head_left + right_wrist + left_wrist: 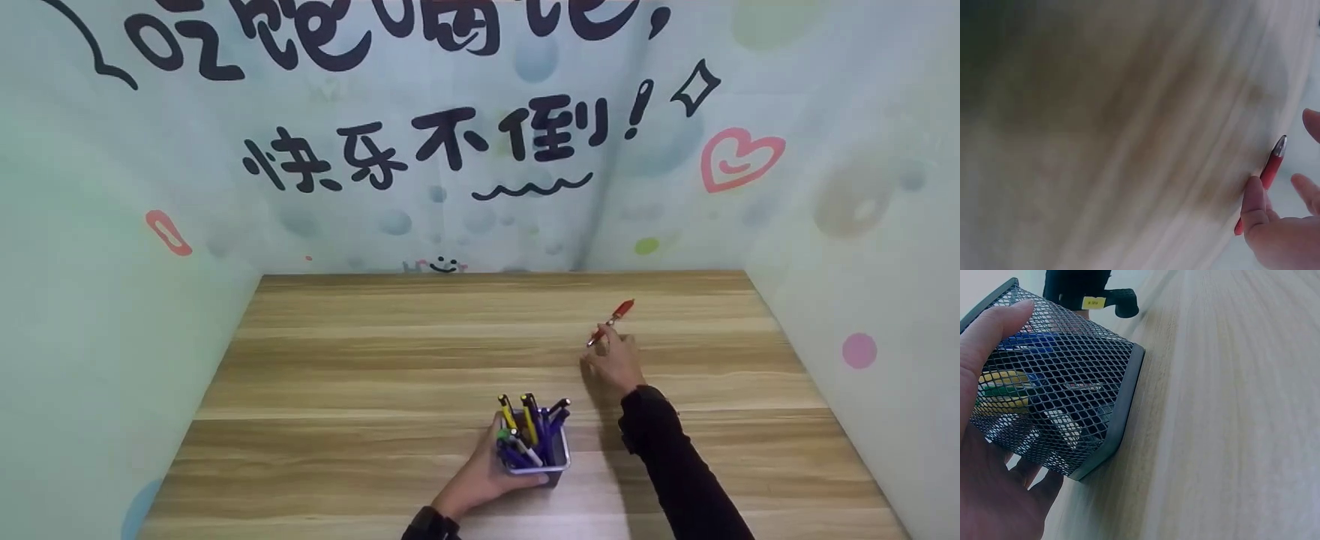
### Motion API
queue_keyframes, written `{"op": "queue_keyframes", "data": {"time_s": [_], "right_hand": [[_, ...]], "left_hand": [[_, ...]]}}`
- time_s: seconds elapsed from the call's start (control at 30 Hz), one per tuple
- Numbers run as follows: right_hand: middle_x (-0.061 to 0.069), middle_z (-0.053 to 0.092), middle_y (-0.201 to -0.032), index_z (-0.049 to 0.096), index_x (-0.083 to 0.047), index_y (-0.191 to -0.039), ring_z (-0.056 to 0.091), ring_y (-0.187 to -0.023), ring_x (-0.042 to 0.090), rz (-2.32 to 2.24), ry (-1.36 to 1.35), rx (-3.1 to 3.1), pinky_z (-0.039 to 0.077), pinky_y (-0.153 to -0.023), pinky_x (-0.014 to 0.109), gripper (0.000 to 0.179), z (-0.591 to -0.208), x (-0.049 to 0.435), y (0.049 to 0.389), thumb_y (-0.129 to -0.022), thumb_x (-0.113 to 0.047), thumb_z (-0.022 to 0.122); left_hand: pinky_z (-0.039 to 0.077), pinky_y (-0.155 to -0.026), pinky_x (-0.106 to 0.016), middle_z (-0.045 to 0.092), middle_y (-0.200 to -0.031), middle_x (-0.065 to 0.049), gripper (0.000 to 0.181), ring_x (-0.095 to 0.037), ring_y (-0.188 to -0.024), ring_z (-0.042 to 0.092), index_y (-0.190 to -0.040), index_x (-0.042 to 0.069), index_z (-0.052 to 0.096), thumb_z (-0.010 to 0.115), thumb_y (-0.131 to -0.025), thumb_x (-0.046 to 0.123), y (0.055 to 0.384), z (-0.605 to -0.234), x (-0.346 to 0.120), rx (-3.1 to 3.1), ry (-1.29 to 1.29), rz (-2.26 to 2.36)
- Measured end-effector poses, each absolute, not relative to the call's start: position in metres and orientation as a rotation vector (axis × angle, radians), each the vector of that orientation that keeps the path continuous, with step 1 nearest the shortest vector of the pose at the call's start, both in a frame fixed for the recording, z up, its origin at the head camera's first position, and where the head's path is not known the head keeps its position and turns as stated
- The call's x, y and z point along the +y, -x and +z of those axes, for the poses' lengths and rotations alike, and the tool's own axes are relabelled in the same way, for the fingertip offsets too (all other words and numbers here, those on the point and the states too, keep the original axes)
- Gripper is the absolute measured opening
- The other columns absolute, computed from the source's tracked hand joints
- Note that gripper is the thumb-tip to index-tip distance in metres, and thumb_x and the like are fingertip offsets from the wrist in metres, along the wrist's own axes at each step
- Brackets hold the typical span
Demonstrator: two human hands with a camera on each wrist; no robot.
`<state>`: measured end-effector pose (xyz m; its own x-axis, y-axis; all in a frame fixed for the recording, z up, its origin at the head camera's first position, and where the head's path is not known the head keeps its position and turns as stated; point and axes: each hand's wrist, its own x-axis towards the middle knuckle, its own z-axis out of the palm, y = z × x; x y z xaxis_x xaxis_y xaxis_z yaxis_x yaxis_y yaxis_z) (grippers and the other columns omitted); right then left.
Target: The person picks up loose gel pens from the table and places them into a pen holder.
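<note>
My left hand point(484, 469) grips a black mesh pen holder point(1072, 354) around its sides, with the thumb along one face. Several pens point(529, 431), mostly blue, yellow and black, stand in it with their ends above the silvery rim. Whether the holder's base touches the table cannot be told. Farther off and to the right, my right hand point(616, 364) is over a red pen point(622, 309) with a silver tip. One fingertip point(1253, 194) covers part of the pen's barrel. The other visible fingers are spread apart from it in the right wrist view.
Both hands are over a wood-grain table point(375, 337). Pale printed panels stand along its back and sides, the back one point(360, 217) bearing large black characters. A black sleeve point(675, 465) covers the right forearm.
</note>
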<state>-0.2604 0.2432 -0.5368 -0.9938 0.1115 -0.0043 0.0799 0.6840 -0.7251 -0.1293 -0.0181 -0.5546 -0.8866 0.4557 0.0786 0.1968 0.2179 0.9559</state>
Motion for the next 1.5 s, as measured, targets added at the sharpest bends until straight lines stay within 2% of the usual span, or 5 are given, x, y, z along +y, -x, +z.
{"op": "queue_keyframes", "data": {"time_s": [0.43,0.67,1.1,1.27,1.5], "right_hand": [[0.032,0.037,-0.118,0.059,-0.002,-0.117,0.040,-0.107,0.044,1.129,0.188,-2.887,0.038,-0.090,0.053,0.040,-0.535,0.244,0.268,-0.081,-0.020,0.065],[0.028,0.040,-0.114,0.058,0.008,-0.110,0.045,-0.103,0.041,1.160,0.197,-2.861,0.042,-0.089,0.050,0.035,-0.535,0.247,0.268,-0.082,-0.013,0.063],[0.028,0.065,-0.100,0.064,0.011,-0.097,0.061,-0.091,0.038,1.171,0.209,-2.803,0.052,-0.074,0.040,0.020,-0.536,0.256,0.271,-0.079,0.006,0.057],[0.027,0.064,-0.102,0.062,0.012,-0.102,0.061,-0.080,0.021,1.428,0.271,-2.735,0.045,-0.061,0.020,0.022,-0.537,0.268,0.270,-0.082,0.003,0.057],[0.012,0.065,-0.099,0.043,0.015,-0.126,0.063,-0.074,0.007,2.190,0.361,-2.346,0.051,-0.066,0.020,0.039,-0.535,0.288,0.259,-0.089,0.005,0.052]], "left_hand": [[0.030,-0.109,-0.052,0.041,-0.139,-0.017,0.113,-0.032,-0.126,0.044,-0.148,0.003,0.008,0.083,-0.066,0.029,0.129,-0.556,-0.018,2.271,-0.616,1.731],[0.030,-0.108,-0.051,0.044,-0.138,-0.015,0.111,-0.031,-0.125,0.045,-0.147,0.001,0.010,0.083,-0.067,0.028,0.131,-0.558,-0.018,2.285,-0.645,1.730],[0.029,-0.108,-0.053,0.043,-0.139,-0.014,0.113,-0.031,-0.125,0.045,-0.148,0.005,0.008,0.082,-0.067,0.028,0.130,-0.559,-0.018,2.233,-0.620,1.760],[0.028,-0.108,-0.056,0.037,-0.143,-0.022,0.116,-0.036,-0.127,0.042,-0.149,0.004,0.004,0.082,-0.067,0.030,0.128,-0.557,-0.018,2.250,-0.545,1.718],[0.027,-0.109,-0.056,0.032,-0.144,-0.026,0.117,-0.038,-0.128,0.040,-0.148,0.004,0.003,0.082,-0.067,0.030,0.129,-0.553,-0.018,2.263,-0.517,1.699]]}}
